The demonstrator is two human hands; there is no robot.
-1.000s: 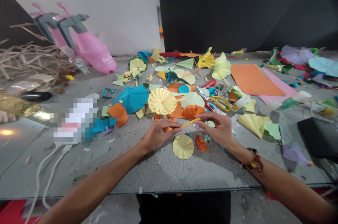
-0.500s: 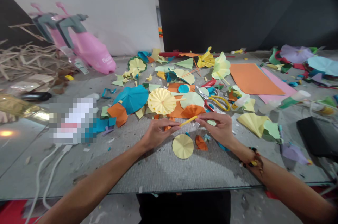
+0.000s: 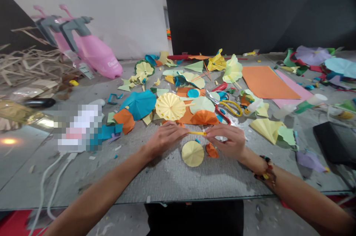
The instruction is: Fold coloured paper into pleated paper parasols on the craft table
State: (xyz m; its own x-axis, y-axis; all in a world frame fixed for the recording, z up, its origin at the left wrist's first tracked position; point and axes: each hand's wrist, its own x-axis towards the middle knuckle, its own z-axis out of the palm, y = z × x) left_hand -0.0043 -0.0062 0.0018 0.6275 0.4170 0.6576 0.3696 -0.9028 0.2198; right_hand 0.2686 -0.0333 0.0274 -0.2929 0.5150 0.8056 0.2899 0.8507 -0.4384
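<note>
Levelled out since the earlier frame, the slim yellow paper strip (image 3: 198, 133) now lies almost flat across our view instead of rising toward the far right. We hold it between our left grip (image 3: 164, 139) and right grip (image 3: 224, 141). Both grips are narrow pinches, with the fingertips closed on either end of the strip and the palms turned inward. The strip's long axis runs side to side, straight across the gap between the hands. Neither grip is clearly nearer, since each meets one end, and the fingers hide exactly how far the strip runs into them.

Just below the strip, toward us, a pleated pale yellow paper disc (image 3: 192, 153) lies flat on the worktop (image 3: 172, 180), with a crumpled orange paper scrap (image 3: 211, 150) just beside it. Just beyond the hands sits an orange paper fan (image 3: 201, 118), partly overlapping a pale green paper disc (image 3: 201, 105). Further left are a larger pleated yellow paper fan (image 3: 170, 106) and a teal paper umbrella shape (image 3: 138, 105). Past our right hand, a pair of scissors with yellow and red handles (image 3: 224, 108) rests among the paper offcuts. Further out lie a sheet of orange card (image 3: 267, 83) overlapping a pink sheet (image 3: 290, 93). A beaded bracelet (image 3: 265, 167) circles our right wrist.
</note>
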